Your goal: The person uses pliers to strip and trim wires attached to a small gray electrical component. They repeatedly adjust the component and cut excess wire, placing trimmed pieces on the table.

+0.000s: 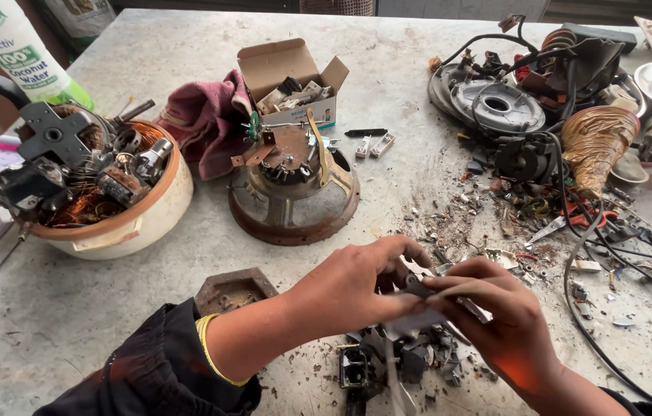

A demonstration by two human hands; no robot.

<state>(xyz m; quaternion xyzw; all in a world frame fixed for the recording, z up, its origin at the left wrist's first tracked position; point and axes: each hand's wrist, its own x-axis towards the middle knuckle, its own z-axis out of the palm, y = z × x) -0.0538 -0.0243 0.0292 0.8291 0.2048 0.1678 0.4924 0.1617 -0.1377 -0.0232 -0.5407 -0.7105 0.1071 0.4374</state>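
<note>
Left hand: I saw my left hand [357, 289] curled over a small grey metal part [418, 286], fingers pinched on its near end, low in the middle of the table [388, 77].
Right hand: my right hand [495, 323] gripped the same part from the other side, thumb laid along the top.
Part: it was held between both hands, just above a dark motor block [388, 362] that sat on the table at the lower edge.
Wrist: a yellow bangle [210, 350] ringed the left wrist, next to a black sleeve [149, 374].
Near left: a rusty six-sided piece [233, 290] lay just beside the left forearm.
Ahead: a rusted round base [294, 192] stood beyond the hands, with an open carton [291, 81] of small parts and a pink rag [206, 119] behind it.
Far left: a cream bowl [122, 223] held copper windings and metal pieces; a green-and-white bottle [14, 50] stood behind it.
Right: scraps and chips [465, 212] littered the table, near black cables [611, 254], grey discs [495, 104] and a brown cone [596, 142].
</note>
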